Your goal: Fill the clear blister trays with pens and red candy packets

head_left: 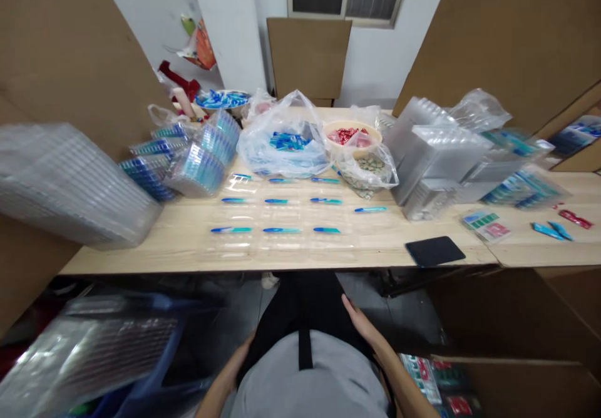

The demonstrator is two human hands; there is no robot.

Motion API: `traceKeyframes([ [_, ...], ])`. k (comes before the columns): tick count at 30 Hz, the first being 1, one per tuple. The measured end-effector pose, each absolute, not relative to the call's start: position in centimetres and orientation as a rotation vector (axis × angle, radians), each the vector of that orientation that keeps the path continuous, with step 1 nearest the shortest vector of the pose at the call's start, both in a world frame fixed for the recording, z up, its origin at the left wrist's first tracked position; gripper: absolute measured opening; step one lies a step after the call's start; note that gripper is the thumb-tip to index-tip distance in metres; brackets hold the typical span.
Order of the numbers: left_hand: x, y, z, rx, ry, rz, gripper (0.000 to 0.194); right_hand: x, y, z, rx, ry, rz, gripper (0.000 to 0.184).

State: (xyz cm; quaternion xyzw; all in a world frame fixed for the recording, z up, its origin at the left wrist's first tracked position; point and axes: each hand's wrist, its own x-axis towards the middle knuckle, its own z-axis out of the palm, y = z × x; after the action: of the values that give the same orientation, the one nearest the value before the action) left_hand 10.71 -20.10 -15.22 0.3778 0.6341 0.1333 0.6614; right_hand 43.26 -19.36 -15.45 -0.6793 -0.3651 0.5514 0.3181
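Both hands are down by the lap. The right hand lies flat and holds nothing, its fingers close together. The left hand is partly hidden against the thigh, so I cannot tell how its fingers stand. Nearest the right hand, at 4 o'clock, is a box of printed cards. At 12 o'clock on the table, ten blue-teal sticks lie in three rows on clear trays. Beyond them sits a plastic bag of more sticks. Filled trays stand stacked at 11 o'clock, and a stack of clear trays leans at 10 o'clock.
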Motion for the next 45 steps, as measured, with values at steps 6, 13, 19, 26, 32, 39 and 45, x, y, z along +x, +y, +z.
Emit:
traceKeyframes([
  [6,10.2,-22.2,-13.6,0.744,1.525,0.462,0.070,40.1,-17.3,-14.7,-1.822,-1.392,1.142,0.100],
  [13,9.8,-21.0,-8.8,0.844,1.492,0.475,0.084,38.6,-16.6,-15.2,-1.968,-1.799,0.714,0.083],
  [19,11.0,-17.2,-3.1,0.753,1.361,0.510,0.085,39.2,-16.4,-14.1,-1.976,-1.905,0.776,0.077],
  [26,10.1,-11.1,1.0,0.937,1.461,0.636,0.071,42.4,-17.0,-7.9,-1.758,-1.860,0.909,0.035],
  [32,9.2,-6.1,2.4,1.178,1.648,0.793,0.059,42.1,-13.5,-1.2,-1.655,-1.694,0.595,0.021],
  [39,11.8,-2.2,3.7,1.612,1.495,0.511,0.045,46.4,-8.7,0.0,-1.715,-1.593,-0.186,0.019],
  [45,15.0,1.2,4.0,1.866,1.349,0.296,0.047,50.8,-9.4,-2.4,-1.818,-1.404,-0.480,0.029],
])
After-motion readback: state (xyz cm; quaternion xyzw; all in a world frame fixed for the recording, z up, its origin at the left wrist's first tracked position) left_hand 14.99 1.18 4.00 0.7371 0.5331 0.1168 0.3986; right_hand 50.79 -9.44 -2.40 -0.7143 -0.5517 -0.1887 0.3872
